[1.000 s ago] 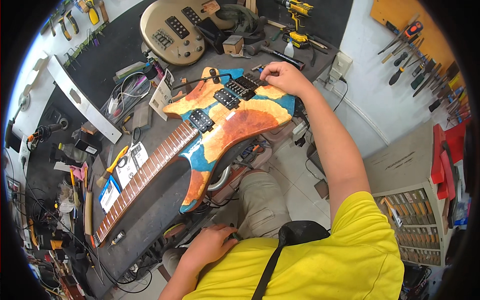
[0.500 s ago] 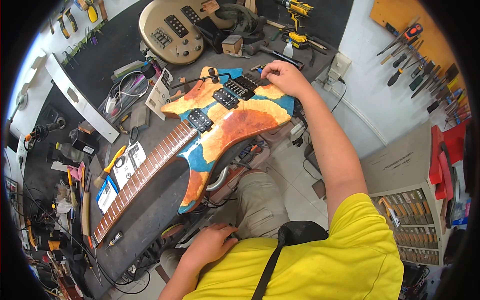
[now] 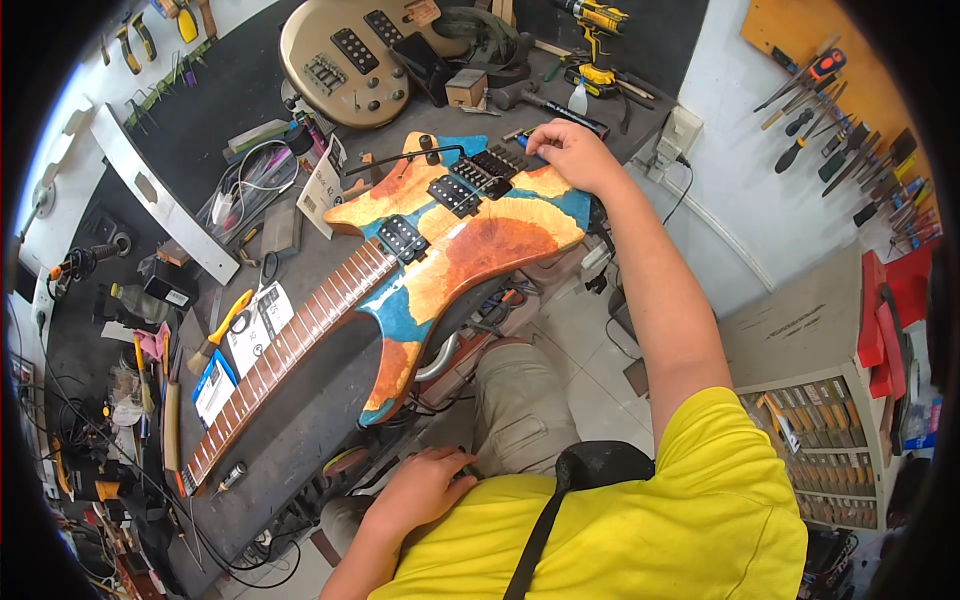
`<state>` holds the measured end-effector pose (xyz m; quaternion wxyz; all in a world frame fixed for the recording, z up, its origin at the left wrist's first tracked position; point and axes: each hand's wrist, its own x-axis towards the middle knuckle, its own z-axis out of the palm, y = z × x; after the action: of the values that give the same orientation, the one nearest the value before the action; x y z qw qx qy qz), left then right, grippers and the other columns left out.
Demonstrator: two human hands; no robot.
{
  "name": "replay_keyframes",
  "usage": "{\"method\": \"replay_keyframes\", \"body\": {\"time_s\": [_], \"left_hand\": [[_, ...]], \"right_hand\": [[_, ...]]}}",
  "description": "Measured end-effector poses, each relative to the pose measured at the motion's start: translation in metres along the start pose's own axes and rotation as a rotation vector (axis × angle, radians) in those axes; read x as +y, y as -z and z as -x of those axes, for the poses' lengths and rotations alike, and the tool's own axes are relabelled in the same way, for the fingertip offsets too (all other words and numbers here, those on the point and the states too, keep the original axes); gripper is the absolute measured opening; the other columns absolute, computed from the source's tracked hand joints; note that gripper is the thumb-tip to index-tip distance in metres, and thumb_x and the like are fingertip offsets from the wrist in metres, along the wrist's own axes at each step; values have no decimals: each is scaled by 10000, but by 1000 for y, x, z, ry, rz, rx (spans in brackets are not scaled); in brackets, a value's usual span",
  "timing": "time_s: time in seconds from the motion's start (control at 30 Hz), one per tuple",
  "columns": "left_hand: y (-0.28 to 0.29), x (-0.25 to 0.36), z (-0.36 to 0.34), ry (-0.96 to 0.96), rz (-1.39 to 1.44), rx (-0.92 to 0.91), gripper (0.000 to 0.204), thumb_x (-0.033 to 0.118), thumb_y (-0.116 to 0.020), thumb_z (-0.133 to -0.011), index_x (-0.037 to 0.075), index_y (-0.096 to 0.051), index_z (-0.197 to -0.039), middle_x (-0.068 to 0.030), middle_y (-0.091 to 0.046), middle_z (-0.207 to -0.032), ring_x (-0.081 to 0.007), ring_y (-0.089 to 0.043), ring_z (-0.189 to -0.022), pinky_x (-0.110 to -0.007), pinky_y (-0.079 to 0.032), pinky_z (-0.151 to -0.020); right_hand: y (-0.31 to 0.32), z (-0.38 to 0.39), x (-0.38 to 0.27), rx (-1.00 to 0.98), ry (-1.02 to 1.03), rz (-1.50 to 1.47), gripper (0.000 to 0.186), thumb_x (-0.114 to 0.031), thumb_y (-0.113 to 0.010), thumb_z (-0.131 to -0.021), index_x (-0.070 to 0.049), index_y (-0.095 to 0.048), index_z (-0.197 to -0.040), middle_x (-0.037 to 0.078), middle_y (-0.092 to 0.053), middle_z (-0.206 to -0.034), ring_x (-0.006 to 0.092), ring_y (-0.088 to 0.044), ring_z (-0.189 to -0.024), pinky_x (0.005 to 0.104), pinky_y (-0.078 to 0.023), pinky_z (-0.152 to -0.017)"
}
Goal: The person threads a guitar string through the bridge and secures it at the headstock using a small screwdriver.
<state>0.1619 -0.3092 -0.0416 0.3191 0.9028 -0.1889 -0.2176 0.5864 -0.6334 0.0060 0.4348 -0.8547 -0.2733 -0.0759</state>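
An electric guitar body (image 3: pixel 500 240) in blue, orange and pale wood lies on the bench, its fretted neck (image 3: pixel 305 345) running toward the lower left. My right hand (image 3: pixel 568 150) is at the tail end of the dark metal bridge (image 3: pixel 490 172), fingers curled together. A bit of blue shows at its fingertips; whether they grip it, or what it is, I cannot make out. A thin black tremolo arm (image 3: pixel 410 157) reaches across the body. By my lap, my left hand (image 3: pixel 430 487) is closed around a small dark thing, mostly hidden.
Behind lie a gold guitar (image 3: pixel 345 65), a hammer (image 3: pixel 560 110) and a yellow cordless drill (image 3: pixel 595 50). A yellow-handled brush (image 3: pixel 215 335) and paper cards (image 3: pixel 262 325) are beside the neck. Hand tools hang on the right wall, above a cabinet (image 3: pixel 800 330) of files.
My right hand's fingers have shifted slightly, and a bit of blue now shows at their tips. The left hand and the guitar stay nearly where they were.
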Motion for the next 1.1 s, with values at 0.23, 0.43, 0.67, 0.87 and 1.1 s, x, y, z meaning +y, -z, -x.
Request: {"method": "replay_keyframes", "body": {"time_s": [0.23, 0.43, 0.67, 0.87, 1.1], "left_hand": [[-1, 0, 1, -5, 22, 23, 365, 262, -782, -1039, 25, -789, -1316, -192, -797, -1241, -439, -745, -1166, -533, -611, -1009], [-3, -2, 1, -13, 23, 29, 364, 260, -782, -1040, 28, -786, -1321, -189, -796, -1224, -437, -747, -1167, -533, -611, -1009], [-5, 0, 0, -18, 18, 4, 360, 260, -779, -1045, 26, -785, -1318, -186, -794, -1211, -431, -747, -1163, -538, -608, -1010], [-6, -1, -4, -30, 2, 0, 359, 264, -777, -1046, 32, -786, -1319, -182, -794, -1207, -425, -747, -1168, -536, -608, -1005], [-6, -3, -2, -18, -12, -13, 370, 277, -772, -1050, 42, -781, -1336, -171, -792, -1232, -415, -741, -1193, -536, -600, -1018]], "right_hand": [[1, 2, -2, 45, -9, 59, 115, -57, -716, -1055, -58, -817, -1109, 116, -737, -1183, 291, -740, -1115, 390, -585, -995], [1, 2, -8, 21, -35, 107, 122, -63, -717, -1057, -60, -824, -1116, 122, -746, -1181, 294, -744, -1127, 405, -588, -1000], [1, 1, -12, -21, -49, 95, 118, -31, -719, -1058, -58, -817, -1118, 73, -717, -1139, 233, -719, -1117, 362, -561, -1022], [3, 1, -10, -47, -19, 45, 116, -27, -725, -1060, -55, -822, -1115, 56, -715, -1129, 212, -720, -1102, 345, -563, -1013], [0, 2, -14, -41, -1, 47, 120, -25, -724, -1061, -53, -828, -1113, 47, -717, -1131, 204, -720, -1097, 339, -564, -1007]]}}
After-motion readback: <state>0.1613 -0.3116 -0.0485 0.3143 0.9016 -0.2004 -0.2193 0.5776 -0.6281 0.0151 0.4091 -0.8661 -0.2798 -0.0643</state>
